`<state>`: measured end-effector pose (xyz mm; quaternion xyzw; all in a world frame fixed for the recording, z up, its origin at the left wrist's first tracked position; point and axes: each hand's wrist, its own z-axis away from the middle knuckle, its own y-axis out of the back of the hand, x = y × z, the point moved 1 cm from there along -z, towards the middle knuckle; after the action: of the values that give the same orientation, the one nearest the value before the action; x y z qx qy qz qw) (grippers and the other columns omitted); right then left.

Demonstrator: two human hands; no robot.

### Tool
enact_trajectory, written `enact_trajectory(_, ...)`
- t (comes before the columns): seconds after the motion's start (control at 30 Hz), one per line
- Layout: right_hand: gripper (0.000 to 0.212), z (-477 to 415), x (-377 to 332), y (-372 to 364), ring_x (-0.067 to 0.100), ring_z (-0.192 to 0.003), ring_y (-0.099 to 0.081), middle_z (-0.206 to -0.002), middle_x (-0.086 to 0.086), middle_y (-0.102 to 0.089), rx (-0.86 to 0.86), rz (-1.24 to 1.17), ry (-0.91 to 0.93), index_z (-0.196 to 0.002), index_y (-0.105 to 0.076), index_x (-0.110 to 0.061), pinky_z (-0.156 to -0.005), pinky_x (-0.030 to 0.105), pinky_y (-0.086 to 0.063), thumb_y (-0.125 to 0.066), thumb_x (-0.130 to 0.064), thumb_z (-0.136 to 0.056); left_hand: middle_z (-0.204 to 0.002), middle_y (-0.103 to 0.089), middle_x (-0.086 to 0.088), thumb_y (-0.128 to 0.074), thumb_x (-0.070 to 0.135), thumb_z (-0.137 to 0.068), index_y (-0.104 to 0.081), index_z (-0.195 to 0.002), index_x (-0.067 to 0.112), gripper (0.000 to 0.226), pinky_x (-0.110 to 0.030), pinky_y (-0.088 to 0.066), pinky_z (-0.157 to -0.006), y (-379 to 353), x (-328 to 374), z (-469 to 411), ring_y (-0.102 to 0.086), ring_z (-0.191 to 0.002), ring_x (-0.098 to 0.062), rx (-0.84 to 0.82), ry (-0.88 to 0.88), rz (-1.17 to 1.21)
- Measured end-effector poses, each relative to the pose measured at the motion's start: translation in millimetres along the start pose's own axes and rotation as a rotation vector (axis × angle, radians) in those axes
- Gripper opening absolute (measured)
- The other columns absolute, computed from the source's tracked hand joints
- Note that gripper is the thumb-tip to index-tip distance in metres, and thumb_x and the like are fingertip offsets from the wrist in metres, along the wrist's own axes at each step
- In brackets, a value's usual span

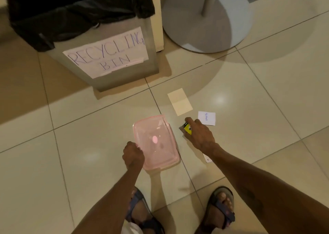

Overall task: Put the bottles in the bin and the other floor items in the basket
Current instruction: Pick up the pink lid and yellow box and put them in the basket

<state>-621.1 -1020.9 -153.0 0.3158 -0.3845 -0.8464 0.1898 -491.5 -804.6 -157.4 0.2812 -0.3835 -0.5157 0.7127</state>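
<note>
Pink translucent plastic basket (156, 141) gripped by left hand (133, 155), right hand (200, 135) fingers clamp small yellow-black packet (187, 127), likely basket-bound next.

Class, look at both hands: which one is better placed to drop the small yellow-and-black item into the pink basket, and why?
The right hand. It already grips the yellow-and-black item, just beside the pink basket. The left hand is busy holding the basket's near rim.

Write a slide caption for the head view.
Left hand holds pink basket; right hand grips yellow-black item beside floor papers.
</note>
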Motion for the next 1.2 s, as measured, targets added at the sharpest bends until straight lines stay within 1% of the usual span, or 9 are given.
enact_trajectory(0.17, 0.054, 58.8, -27.2, 103.2, 0.038, -0.105, -0.056, -0.121, 0.012, -0.049, 0.027, -0.081, -0.045, -0.143, -0.035, -0.025, -0.080, 0.043, -0.052, -0.056, -0.028, -0.093, -0.118, -0.067, -0.018, -0.053, 0.006, -0.096, -0.062, -0.114, 0.002, 0.020, -0.040, -0.049, -0.090, 80.8, 57.1, 65.5, -0.063, -0.111, -0.038, 0.019, -0.044, 0.007)
enact_trajectory(0.43, 0.064, 122.1, -58.5, 286.6, 0.037, -0.104, -0.055, -0.126, 0.013, -0.047, 0.120, -0.149, -0.050, -0.149, -0.030, -0.025, -0.084, 0.042, -0.049, -0.058, -0.028, -0.092, -0.117, -0.067, -0.015, -0.051, 0.007, -0.095, -0.064, -0.111, 0.007, 0.021, -0.039, -0.048, -0.091, 206.3, 175.6, 154.4, -0.062, -0.109, -0.038, 0.059, -0.110, 0.076)
enact_trajectory(0.57, 0.064, 140.1, -78.2, 367.4, 0.037, -0.103, -0.057, -0.126, 0.013, -0.048, 0.194, -0.176, -0.014, -0.149, -0.030, -0.026, -0.085, 0.043, -0.051, -0.059, -0.030, -0.091, -0.118, -0.067, -0.017, -0.051, 0.006, -0.093, -0.066, -0.111, 0.007, 0.023, -0.041, -0.048, -0.093, 256.3, 236.6, 191.2, -0.061, -0.112, -0.039, 0.081, -0.162, 0.078)
enact_trajectory(0.7, 0.060, 156.7, -93.0, 439.5, 0.038, -0.110, -0.056, -0.130, 0.014, -0.049, 0.243, -0.200, 0.020, -0.148, -0.032, -0.025, -0.092, 0.043, -0.050, -0.058, -0.033, -0.094, -0.111, -0.069, -0.022, -0.052, 0.010, -0.095, -0.069, -0.110, 0.000, 0.025, -0.047, -0.055, -0.088, 305.9, 291.0, 225.5, -0.064, -0.106, -0.041, 0.098, -0.232, 0.043)
enact_trajectory(0.8, 0.059, 167.6, -104.5, 490.7, 0.035, -0.116, -0.055, -0.133, 0.014, -0.049, 0.301, -0.219, 0.037, -0.146, -0.036, -0.020, -0.096, 0.040, -0.047, -0.060, -0.034, -0.094, -0.109, -0.071, -0.020, -0.053, 0.011, -0.095, -0.069, -0.109, 0.000, 0.024, -0.044, -0.054, -0.083, 344.1, 327.4, 251.5, -0.065, -0.104, -0.040, 0.129, -0.277, 0.077)
enact_trajectory(0.9, 0.057, 176.2, -117.6, 538.0, 0.033, -0.114, -0.057, -0.132, 0.012, -0.049, 0.355, -0.237, 0.050, -0.143, -0.039, -0.020, -0.093, 0.039, -0.049, -0.062, -0.037, -0.094, -0.107, -0.071, -0.019, -0.054, 0.009, -0.095, -0.070, -0.106, 0.000, 0.022, -0.045, -0.054, -0.086, 381.1, 357.9, 273.1, -0.066, -0.101, -0.037, 0.140, -0.297, 0.060)
enact_trajectory(1.0, 0.058, 183.9, -131.7, 582.9, 0.032, -0.110, -0.058, -0.130, 0.012, -0.047, 0.400, -0.260, 0.074, -0.145, -0.036, -0.024, -0.091, 0.039, -0.051, -0.059, -0.042, -0.095, -0.099, -0.072, -0.017, -0.056, 0.008, -0.093, -0.072, -0.098, 0.001, 0.018, -0.045, -0.058, -0.082, 416.4, 382.2, 291.4, -0.068, -0.092, -0.033, 0.154, -0.327, 0.113)
enact_trajectory(1.13, 0.062, 188.6, -150.6, 638.0, 0.032, -0.115, -0.057, -0.137, 0.013, -0.044, 0.441, -0.242, 0.078, -0.150, -0.030, -0.027, -0.096, 0.043, -0.053, -0.057, -0.042, -0.096, -0.087, -0.070, -0.010, -0.063, 0.008, -0.090, -0.073, -0.089, 0.007, 0.010, -0.035, -0.055, -0.066, 459.8, 421.4, 311.6, -0.060, -0.067, -0.017, 0.205, -0.329, 0.201)
enact_trajectory(1.2, 0.064, 192.3, -160.4, 664.8, 0.034, -0.119, -0.054, -0.141, 0.014, -0.041, 0.457, -0.249, 0.074, -0.151, -0.029, -0.028, -0.099, 0.046, -0.050, -0.055, -0.045, -0.096, -0.086, -0.070, -0.010, -0.064, 0.009, -0.089, -0.073, -0.086, 0.009, 0.009, -0.036, -0.060, -0.068, 482.1, 443.0, 319.6, -0.065, -0.071, -0.021, 0.197, -0.344, 0.243)
